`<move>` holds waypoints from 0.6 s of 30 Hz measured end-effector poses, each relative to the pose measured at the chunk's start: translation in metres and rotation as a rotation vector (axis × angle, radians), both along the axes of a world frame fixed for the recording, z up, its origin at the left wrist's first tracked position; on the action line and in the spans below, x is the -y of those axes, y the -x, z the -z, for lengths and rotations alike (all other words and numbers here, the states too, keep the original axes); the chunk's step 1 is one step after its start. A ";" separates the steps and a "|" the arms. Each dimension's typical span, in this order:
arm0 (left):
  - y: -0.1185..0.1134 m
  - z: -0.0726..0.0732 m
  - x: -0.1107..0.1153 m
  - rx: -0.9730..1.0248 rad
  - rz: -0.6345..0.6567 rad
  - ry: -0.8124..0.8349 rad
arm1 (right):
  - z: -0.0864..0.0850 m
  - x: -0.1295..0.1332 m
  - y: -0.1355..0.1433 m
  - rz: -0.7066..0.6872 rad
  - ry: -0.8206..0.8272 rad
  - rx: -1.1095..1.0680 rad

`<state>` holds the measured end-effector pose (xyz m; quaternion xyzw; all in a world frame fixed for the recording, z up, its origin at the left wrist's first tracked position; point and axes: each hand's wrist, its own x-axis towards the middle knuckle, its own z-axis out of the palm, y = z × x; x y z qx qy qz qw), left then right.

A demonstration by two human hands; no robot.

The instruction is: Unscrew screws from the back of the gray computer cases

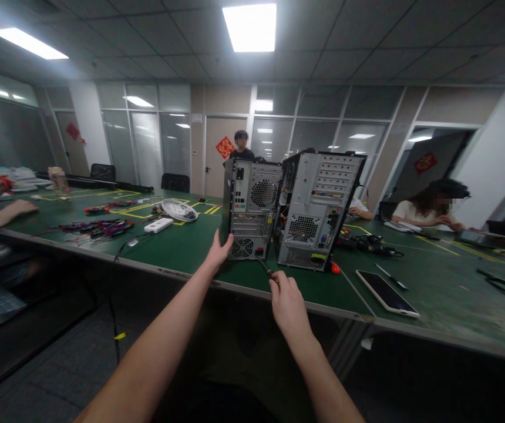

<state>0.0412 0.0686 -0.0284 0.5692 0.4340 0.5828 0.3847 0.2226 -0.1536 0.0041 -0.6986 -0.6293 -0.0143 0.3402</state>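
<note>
My left hand [219,251] braces the computer case [251,208] near the table's [182,249] front edge, right hand [288,302] closed on the screwdriver [266,270]: best keep the tip square on the rear-panel screw, pushing straight.

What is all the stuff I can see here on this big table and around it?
computer cases: 2, black and grey, upright side by side at the near table edge, rear panels facing the camera
table: 1, green top with yellow tape lines
phone: 1, dark screen, flat on the table right of the cases
small fan: 1, white, lying left of the cases
wires: 1 loose pile, red and black, far left
other people: 3 in view, 1 standing behind the cases, 1 seated at right, arms of 1 at left
screwdriver: 1, dark shaft, tip at the left case's lower rear
left hand: on the left case's edge
right hand: gripping the screwdriver
</note>
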 end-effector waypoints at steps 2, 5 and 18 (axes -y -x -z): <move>0.000 -0.001 0.002 -0.018 0.025 -0.037 | 0.000 -0.001 -0.001 -0.002 0.005 -0.005; -0.001 0.000 0.003 -0.086 0.105 -0.141 | 0.000 -0.001 -0.001 -0.006 0.014 -0.010; -0.001 0.004 -0.001 -0.043 0.087 -0.170 | 0.003 0.001 0.000 -0.047 -0.014 -0.013</move>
